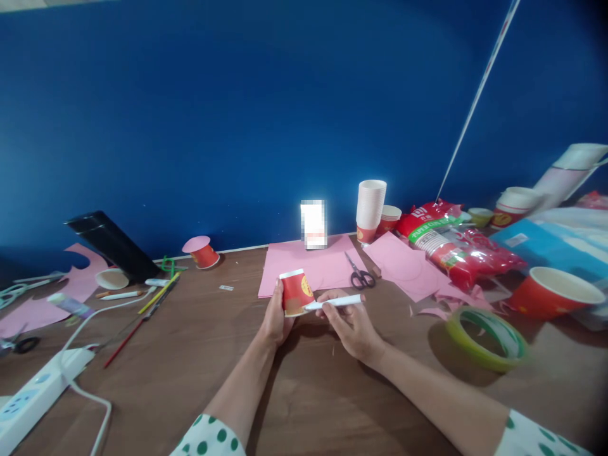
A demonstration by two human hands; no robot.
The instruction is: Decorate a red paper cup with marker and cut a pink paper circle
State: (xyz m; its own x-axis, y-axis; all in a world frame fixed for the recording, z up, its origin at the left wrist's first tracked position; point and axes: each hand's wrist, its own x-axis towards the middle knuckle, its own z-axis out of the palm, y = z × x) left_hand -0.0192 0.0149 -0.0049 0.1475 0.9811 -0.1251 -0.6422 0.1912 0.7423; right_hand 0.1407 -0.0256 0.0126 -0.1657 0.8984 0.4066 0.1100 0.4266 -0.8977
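— What did the hands hold?
— The left hand [275, 316] was clamped round a small red paper cup [294, 291] over the brown wooden table [304, 392]. The right hand [351, 326] gripped a white marker pen [335, 303], its tip at the cup's side.
— Which step?
— Marking the cup, I judged; that needed a steady cup. A pink paper sheet [285, 263] and black-handled scissors [360, 277] lay just behind.

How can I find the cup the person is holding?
Find the big pink paper sheet on the brown table below the blue wall. At its front edge, the left hand grips a red paper cup, and the right hand holds a white marker against it. It is the only cup in a hand.
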